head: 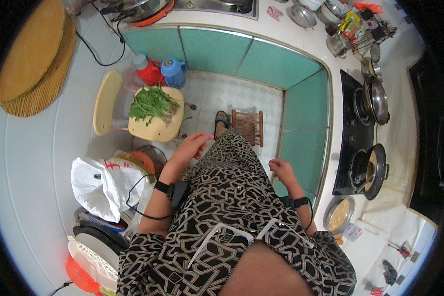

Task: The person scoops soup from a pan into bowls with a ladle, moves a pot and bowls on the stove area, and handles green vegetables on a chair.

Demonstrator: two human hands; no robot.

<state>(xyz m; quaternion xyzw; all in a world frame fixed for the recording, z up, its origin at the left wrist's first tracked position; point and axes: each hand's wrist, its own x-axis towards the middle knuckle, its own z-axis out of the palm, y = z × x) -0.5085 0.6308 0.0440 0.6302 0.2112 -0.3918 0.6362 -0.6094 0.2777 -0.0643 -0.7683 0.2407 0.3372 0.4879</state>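
My left hand hangs in front of my patterned dress, fingers loosely bent and nothing in them. Nearest to it is a pale yellow chair, whose seat bears a heap of leafy green vegetables with reddish stem ends. On the other side, my right hand is held by the green cabinet doors, its fingers half curled and holding nothing. Beyond my sandalled foot, a small brown folding stool stands on the tiled floor.
A red thermos and a blue thermos stand behind the chair. White bags and basins crowd the left wall. Along the right counter are a gas hob with a wok and a metal bowl of food. A sink lies ahead.
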